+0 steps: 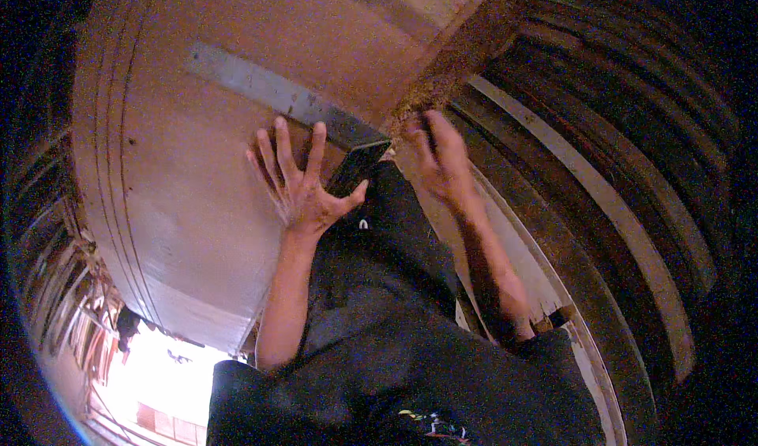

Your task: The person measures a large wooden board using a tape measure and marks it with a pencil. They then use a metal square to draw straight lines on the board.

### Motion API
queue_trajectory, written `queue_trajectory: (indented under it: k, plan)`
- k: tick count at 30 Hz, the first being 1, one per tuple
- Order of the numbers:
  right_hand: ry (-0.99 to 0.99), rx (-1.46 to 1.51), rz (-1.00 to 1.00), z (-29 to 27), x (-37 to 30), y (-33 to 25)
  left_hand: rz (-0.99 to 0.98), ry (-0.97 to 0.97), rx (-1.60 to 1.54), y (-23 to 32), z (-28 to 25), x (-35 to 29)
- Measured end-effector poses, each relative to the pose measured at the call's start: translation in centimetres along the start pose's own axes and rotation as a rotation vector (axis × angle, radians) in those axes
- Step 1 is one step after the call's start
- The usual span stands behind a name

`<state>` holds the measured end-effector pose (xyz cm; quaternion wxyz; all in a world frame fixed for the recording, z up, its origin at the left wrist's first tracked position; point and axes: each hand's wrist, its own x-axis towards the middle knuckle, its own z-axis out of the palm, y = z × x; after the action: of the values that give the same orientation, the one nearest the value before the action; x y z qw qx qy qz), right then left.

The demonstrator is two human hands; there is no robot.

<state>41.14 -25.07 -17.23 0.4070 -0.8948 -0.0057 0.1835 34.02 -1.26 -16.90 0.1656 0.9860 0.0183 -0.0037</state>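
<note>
My left hand (304,197) lies open, palm down and fingers spread, on a broad brown wooden surface (189,209). Its fingertips reach close to a flat grey strip (260,87) set along that surface. Beside my left thumb is a dark, flat, rectangular patch (359,168); whether it is an object or an opening, I cannot tell. My right hand (440,150) is at the surface's right edge, fingers bent and blurred, against a heap of sawdust (430,91). What it holds, if anything, does not show.
Long boards (584,154) stand or lie in rows on the right. More stacked timber (47,249) lines the left side. Thin dark grooves (118,154) run along the wooden surface. Bright daylight comes through an opening (166,375) at the lower left.
</note>
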Motion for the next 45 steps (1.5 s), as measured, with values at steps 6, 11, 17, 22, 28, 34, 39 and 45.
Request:
queue_trajectory:
  k: [6,11,17,22,28,34,39,45]
  plan:
    - [-0.163,0.137,0.203,1.2,0.7,-2.5,0.009,-0.016,0.003,0.3,-0.5,0.7]
    - [-0.052,0.231,0.191,1.3,2.1,-1.2,0.022,-0.028,0.011,1.2,-0.5,2.9]
    - [-0.088,0.331,0.361,-3.5,6.0,-2.9,0.045,0.012,-0.035,3.8,0.0,7.3]
    - [-0.047,0.296,0.31,-5.2,7.3,-2.0,0.043,-0.007,-0.027,5.3,0.5,9.0]
    - [0.058,0.268,0.247,-5.0,7.9,-0.6,0.051,-0.02,-0.044,5.9,0.7,10.4]
    - [0.071,0.289,0.193,-7.2,10.3,0.0,0.047,-0.003,-0.051,7.5,1.8,13.1]
    - [0.085,0.307,0.218,-8.1,11.6,-0.1,0.055,-0.008,-0.048,8.2,2.2,14.5]
    - [0.077,0.384,0.236,-8.2,11.6,-0.3,0.047,-0.004,-0.032,8.2,2.7,14.4]
